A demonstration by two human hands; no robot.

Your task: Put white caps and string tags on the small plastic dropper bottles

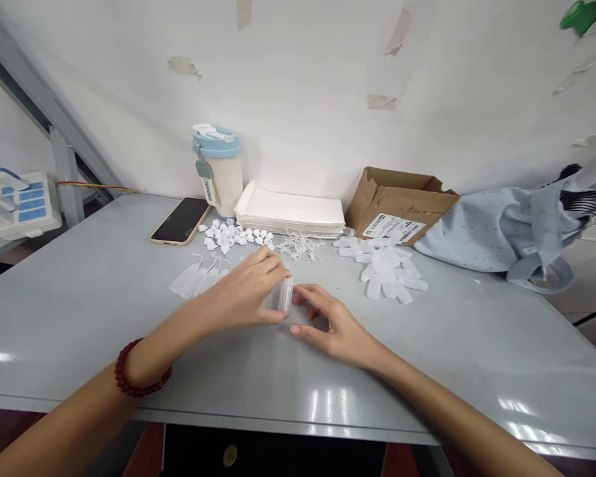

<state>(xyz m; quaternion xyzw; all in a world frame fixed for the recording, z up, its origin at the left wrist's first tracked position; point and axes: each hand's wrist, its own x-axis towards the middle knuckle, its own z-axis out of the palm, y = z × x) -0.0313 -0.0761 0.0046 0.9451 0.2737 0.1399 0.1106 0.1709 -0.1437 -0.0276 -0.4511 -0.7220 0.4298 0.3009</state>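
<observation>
A small translucent plastic tube (285, 295) stands nearly upright between the thumb and fingers of my left hand (255, 288). Just right of the tube is my right hand (332, 321), fingers curved and thumb apart, with nothing seen in its grasp. Left of my left hand lie several translucent tubes with string loops (193, 279), partly hidden by the hand. Behind my hands are a heap of small white caps (226, 233) and a tangle of thin white strings (298, 245). A pile of loose translucent tubes (390, 270) spreads out at the right.
At the back stand a cream tumbler with a blue lid (223, 175), a stack of white paper sleeves (293, 211) and an open cardboard box (397, 209). A phone (181, 220) lies left of the tumbler. A light blue cloth bag (496, 228) rests at the right.
</observation>
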